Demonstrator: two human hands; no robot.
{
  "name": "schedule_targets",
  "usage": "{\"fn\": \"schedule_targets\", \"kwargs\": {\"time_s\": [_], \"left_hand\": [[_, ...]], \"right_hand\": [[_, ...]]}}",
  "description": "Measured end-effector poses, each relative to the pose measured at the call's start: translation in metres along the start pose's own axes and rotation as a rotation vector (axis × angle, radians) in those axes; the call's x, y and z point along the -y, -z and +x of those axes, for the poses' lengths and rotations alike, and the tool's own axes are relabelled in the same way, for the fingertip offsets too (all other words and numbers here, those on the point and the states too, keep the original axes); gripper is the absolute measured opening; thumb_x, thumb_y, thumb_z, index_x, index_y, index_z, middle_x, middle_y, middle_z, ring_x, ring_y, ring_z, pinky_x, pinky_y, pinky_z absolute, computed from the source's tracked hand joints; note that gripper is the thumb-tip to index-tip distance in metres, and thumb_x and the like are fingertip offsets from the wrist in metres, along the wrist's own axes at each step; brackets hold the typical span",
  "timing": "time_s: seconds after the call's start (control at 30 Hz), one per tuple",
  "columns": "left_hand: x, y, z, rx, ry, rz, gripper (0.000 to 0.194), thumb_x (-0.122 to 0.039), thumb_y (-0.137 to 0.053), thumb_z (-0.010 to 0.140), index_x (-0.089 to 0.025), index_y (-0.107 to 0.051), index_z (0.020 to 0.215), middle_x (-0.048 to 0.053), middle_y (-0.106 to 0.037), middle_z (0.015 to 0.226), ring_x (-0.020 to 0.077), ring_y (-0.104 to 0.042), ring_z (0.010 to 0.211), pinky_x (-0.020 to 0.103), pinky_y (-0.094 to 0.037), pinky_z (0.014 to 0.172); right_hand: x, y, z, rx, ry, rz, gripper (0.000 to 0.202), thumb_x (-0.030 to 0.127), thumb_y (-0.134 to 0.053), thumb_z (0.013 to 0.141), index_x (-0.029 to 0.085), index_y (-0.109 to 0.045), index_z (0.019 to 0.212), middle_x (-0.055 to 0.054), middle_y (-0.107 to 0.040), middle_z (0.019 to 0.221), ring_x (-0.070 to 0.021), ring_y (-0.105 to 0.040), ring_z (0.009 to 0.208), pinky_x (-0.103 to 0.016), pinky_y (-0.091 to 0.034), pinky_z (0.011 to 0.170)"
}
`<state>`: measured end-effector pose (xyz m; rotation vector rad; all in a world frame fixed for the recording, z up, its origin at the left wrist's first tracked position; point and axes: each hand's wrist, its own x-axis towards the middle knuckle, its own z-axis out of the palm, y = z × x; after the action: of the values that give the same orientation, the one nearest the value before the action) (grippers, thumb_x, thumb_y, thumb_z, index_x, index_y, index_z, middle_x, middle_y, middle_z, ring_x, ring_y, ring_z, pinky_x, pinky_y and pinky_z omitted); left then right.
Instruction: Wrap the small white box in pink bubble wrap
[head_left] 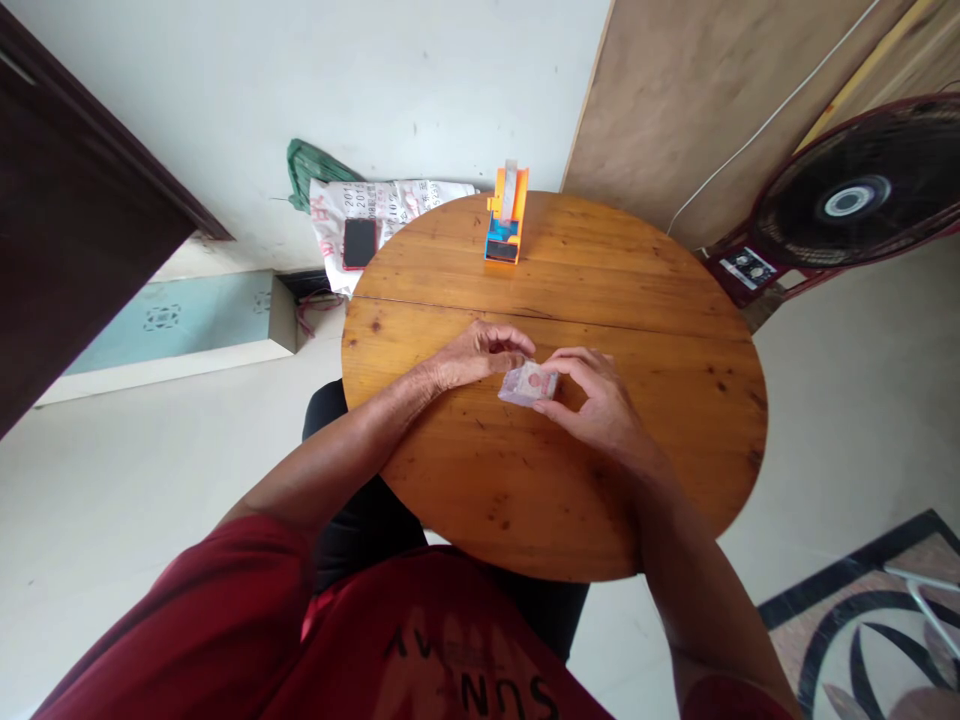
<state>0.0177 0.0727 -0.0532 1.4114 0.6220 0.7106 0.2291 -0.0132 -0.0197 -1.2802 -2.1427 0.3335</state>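
Observation:
A small pale block (pixel 534 382), pinkish-grey along its side with a round reddish mark on top, rests on the wooden table. It could be a stack of paper or a little box; I cannot tell which. My right hand (pixel 596 395) grips it from the right, with the thumb at its near edge and the fingers at its far edge. My left hand (pixel 484 355) is at the block's far left corner, fingers curved and a gap between thumb and forefinger. The left thumb tip seems to touch the block or hover just over it.
On the far side of the round wooden table (pixel 450 270) stands an orange and blue tape dispenser (pixel 507 215). A dark phone-like object (pixel 360 244) lies on a white printed sack (pixel 330 215) beyond the left edge. A large fan (pixel 847 200) is at the right.

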Motion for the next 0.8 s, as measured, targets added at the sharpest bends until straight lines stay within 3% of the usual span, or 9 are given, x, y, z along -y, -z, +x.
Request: {"fn": "schedule_targets", "kwargs": {"time_s": [0.8], "left_hand": [[0.0014,-0.0002,-0.0002,0.016,0.018,-0.001,0.038,-0.036,-0.080,0.078,-0.008,-0.068,0.102,0.006,-0.071,0.091,0.0120,-0.061,0.081,0.026,-0.047,0.080]], "right_hand": [[-0.0028,-0.0049,-0.0009,-0.027,0.053,-0.065,0.029,0.024,-0.075,0.078,0.027,-0.063,0.105,-0.006,-0.071,0.110,-0.0270,-0.065,0.105,-0.046,-0.044,0.094]]}}
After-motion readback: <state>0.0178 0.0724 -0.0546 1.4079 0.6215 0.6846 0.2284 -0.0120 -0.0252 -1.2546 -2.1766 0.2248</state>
